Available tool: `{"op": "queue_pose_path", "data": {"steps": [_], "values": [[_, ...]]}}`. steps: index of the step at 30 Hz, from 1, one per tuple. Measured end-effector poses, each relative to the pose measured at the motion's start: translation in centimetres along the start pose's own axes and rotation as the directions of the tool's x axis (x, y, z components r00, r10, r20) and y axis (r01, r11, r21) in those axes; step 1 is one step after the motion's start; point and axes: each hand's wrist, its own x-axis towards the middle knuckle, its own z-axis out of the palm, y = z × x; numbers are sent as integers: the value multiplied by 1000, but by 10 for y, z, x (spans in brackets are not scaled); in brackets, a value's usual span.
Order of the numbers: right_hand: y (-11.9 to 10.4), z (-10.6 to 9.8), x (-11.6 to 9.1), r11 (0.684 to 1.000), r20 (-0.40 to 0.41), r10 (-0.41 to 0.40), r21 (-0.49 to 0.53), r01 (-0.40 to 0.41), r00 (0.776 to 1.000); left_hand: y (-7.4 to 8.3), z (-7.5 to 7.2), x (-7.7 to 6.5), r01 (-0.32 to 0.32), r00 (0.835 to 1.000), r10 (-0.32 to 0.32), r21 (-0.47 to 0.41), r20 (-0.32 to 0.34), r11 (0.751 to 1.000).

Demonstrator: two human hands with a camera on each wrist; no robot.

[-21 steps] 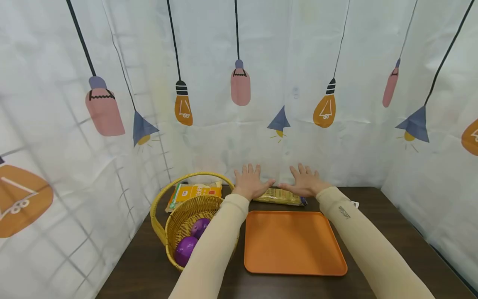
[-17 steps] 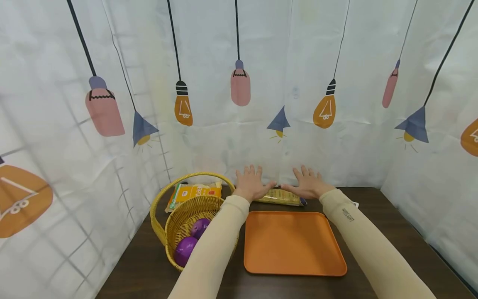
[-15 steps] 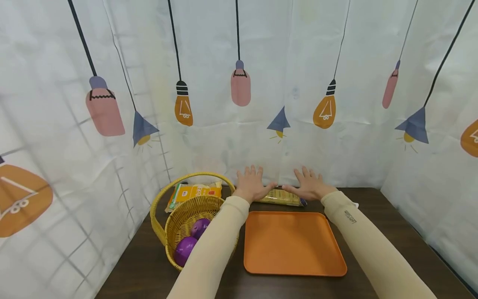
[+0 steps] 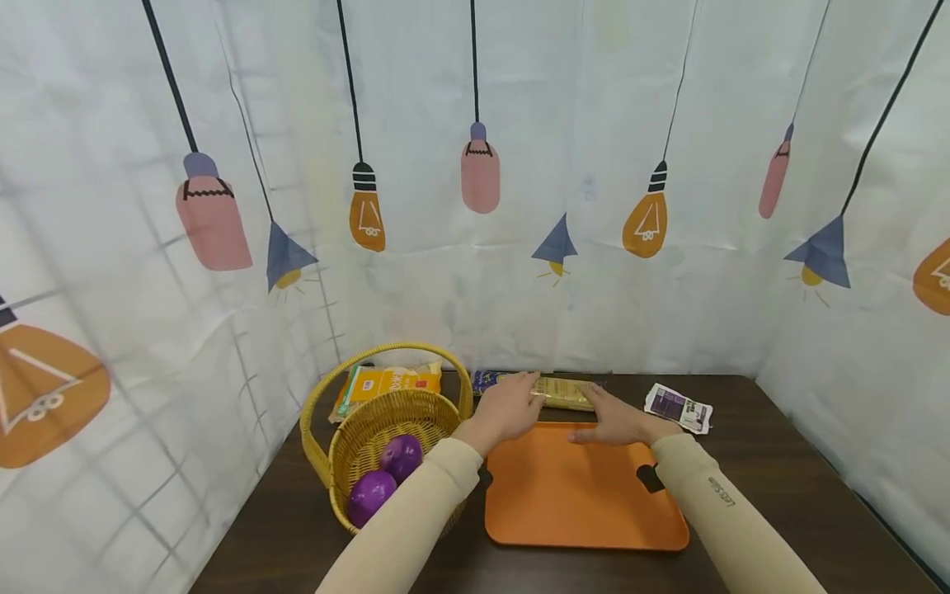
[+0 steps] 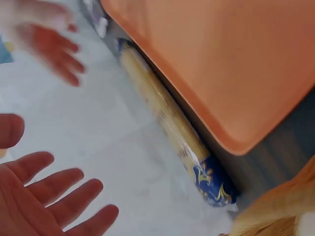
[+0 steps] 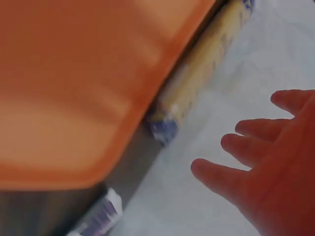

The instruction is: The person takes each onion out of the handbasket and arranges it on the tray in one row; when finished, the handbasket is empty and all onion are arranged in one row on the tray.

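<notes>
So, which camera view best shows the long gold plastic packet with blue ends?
The left wrist view: the long gold packet lies unblocked there, with both blue ends in frame. The head view shows it smaller, partly behind the left hand. The right wrist view shows it blurred, with one end cut by the top edge.

Head view looks forward-down — closer wrist views share the tray [image 4: 586, 507].
</notes>
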Motion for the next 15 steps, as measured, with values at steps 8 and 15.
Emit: {"op": "queue_pose_path", "data": {"steps": [8,15], "values": [[-9,34,-14,989,-9,-36,143,37,999,-9,-8,-56,-44,998,27,-342,-57,939],[-27,55,-18,981,-57,-123,147,130,991,-39,-14,-105,-41,992,-27,-510,-125,859]]}}
